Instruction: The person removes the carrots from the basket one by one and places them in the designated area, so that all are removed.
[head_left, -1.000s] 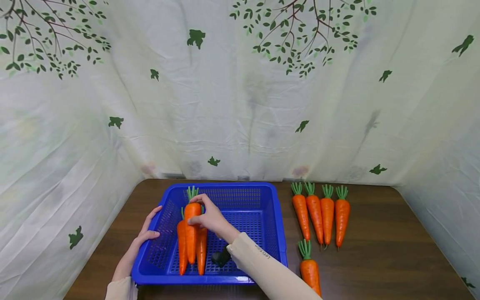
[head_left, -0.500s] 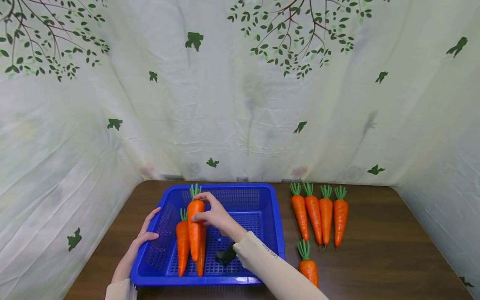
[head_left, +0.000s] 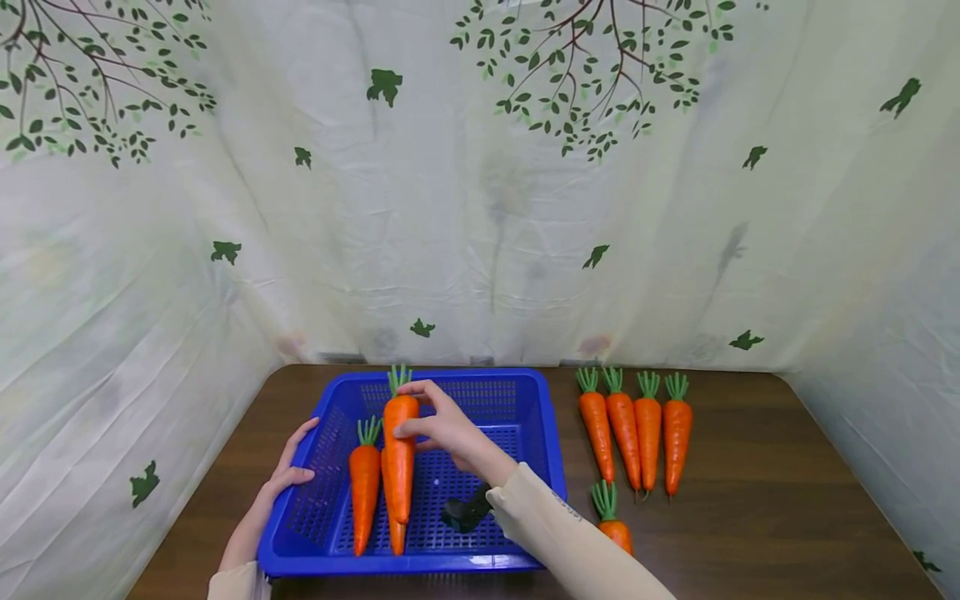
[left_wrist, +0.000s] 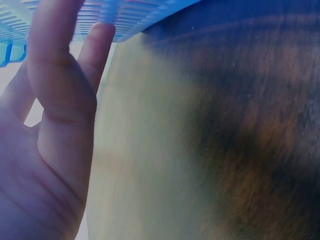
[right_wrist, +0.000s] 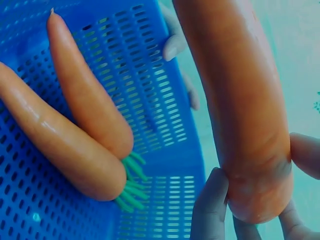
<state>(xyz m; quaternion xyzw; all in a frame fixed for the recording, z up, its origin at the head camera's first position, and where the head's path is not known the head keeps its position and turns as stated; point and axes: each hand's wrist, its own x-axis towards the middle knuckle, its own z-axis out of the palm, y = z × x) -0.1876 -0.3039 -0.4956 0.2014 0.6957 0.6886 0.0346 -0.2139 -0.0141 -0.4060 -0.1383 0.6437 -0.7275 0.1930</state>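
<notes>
My right hand [head_left: 453,429] pinches an orange carrot [head_left: 399,458] near its green-topped end, holding it above the blue perforated basket [head_left: 551,450]. In the right wrist view the fingertips press both sides of that carrot [right_wrist: 240,100] near its thick end. On the basket floor lie two more carrots; the left one [head_left: 364,492] shows whole, while the other [head_left: 397,537] is mostly behind the held carrot. My left hand [head_left: 273,487] grips the basket's left rim; in the left wrist view this hand [left_wrist: 60,110] has fingers up against the outer wall.
To the right of the basket, several carrots [head_left: 677,446] lie in a row on the brown wooden table [head_left: 765,500], tops pointing away. Another carrot [head_left: 615,532] lies nearer, partly behind the right sleeve. A leaf-printed curtain [head_left: 480,208] encloses the table's back and sides.
The carrot in my right hand has moved rightward, from between the two lying carrots to over the right one. My left hand stays at the rim.
</notes>
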